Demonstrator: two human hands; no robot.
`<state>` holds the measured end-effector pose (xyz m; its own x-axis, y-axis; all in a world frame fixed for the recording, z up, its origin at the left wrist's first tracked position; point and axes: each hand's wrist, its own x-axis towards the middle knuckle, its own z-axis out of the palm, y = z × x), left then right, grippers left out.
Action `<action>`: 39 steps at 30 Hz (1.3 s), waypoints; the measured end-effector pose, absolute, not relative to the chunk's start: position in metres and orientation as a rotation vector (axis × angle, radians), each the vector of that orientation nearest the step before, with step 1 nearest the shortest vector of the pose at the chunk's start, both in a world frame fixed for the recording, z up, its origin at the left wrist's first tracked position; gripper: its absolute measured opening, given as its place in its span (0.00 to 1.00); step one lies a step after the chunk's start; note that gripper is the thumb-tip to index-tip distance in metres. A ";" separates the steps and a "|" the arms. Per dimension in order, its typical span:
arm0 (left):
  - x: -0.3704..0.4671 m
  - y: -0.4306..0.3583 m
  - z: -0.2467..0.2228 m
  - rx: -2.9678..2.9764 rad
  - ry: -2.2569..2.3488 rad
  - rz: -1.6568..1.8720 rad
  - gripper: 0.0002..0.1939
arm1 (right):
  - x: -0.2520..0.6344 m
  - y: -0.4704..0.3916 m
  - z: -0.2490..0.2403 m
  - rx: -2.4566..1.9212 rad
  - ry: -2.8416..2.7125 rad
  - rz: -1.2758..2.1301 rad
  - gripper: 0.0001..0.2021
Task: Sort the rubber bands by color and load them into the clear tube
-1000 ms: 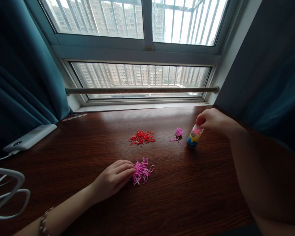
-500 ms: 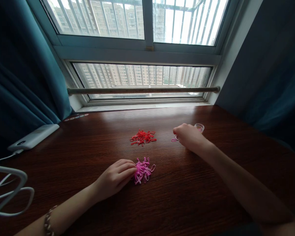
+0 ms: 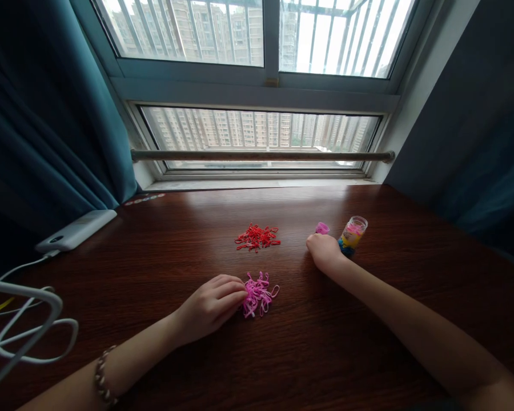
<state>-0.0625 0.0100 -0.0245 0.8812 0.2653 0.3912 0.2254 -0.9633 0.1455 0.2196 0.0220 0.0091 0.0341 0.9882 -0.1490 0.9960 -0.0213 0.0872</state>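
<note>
Head view: one open clear jar (image 3: 352, 235), pink, yellow and blue contents inside. My right hand (image 3: 328, 251) curled low just left of jar, fingertips hidden, can't tell if grasping. One pink cup-like piece (image 3: 322, 228) left of jar, behind that hand. Left of jar, one red loop pile (image 3: 257, 237); nearer me, one pink loop pile (image 3: 260, 294), loops too tangled to count. My left hand (image 3: 214, 299) touches pink loop pile, grip unclear. Counter (image 3: 300, 354) stretches between jar and pink loop pile; far edge beyond jar, at windowsill.
</note>
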 end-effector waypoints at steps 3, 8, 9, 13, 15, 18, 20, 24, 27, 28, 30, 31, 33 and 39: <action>-0.062 0.009 -0.022 2.962 0.383 0.647 0.14 | 0.224 0.024 0.009 2.160 2.056 -0.032 0.14; -0.062 0.009 -0.021 2.960 0.379 0.662 0.14 | 0.226 0.021 0.013 2.167 2.047 -0.046 0.14; -0.062 0.009 -0.021 2.960 0.379 0.661 0.14 | 0.226 0.021 0.014 2.165 2.044 -0.058 0.14; -0.061 0.009 -0.021 2.968 0.379 0.650 0.14 | 0.227 0.021 0.015 2.173 2.035 -0.098 0.13; -0.061 0.009 -0.022 2.970 0.379 0.656 0.14 | 0.228 0.022 0.014 2.187 2.035 -0.103 0.13; -0.061 0.009 -0.023 2.966 0.379 0.676 0.13 | 0.229 0.024 0.011 2.215 2.038 -0.098 0.14; -0.061 0.009 -0.023 2.965 0.378 0.677 0.13 | 0.230 0.025 0.010 2.234 2.046 -0.090 0.14; -0.060 0.009 -0.022 2.959 0.375 0.681 0.13 | 0.234 0.028 0.008 2.255 2.074 -0.097 0.13; -0.060 0.008 -0.021 2.957 0.386 0.680 0.13 | 0.239 0.031 0.006 2.250 2.119 -0.120 0.12; -0.060 0.008 -0.021 2.958 0.389 0.671 0.13 | 0.241 0.032 0.006 2.241 2.146 -0.131 0.11; -0.060 0.008 -0.021 2.958 0.391 0.652 0.13 | 0.244 0.036 0.006 2.207 2.225 -0.157 0.09; -0.060 0.009 -0.021 2.957 0.389 0.648 0.13 | 0.245 0.037 0.007 2.186 2.274 -0.170 0.08; -0.061 0.009 -0.022 2.955 0.384 0.649 0.14 | 0.247 0.041 0.007 2.149 2.378 -0.198 0.07; -0.061 0.009 -0.022 2.946 0.383 0.645 0.14 | 0.251 0.047 0.005 2.107 2.575 -0.343 0.12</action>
<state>-0.0611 0.0092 -0.0222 0.8786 0.2651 0.3973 0.2219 -0.9632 0.1520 0.2508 0.0474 0.0055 -0.1938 0.9806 0.0280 0.9392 0.1937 -0.2836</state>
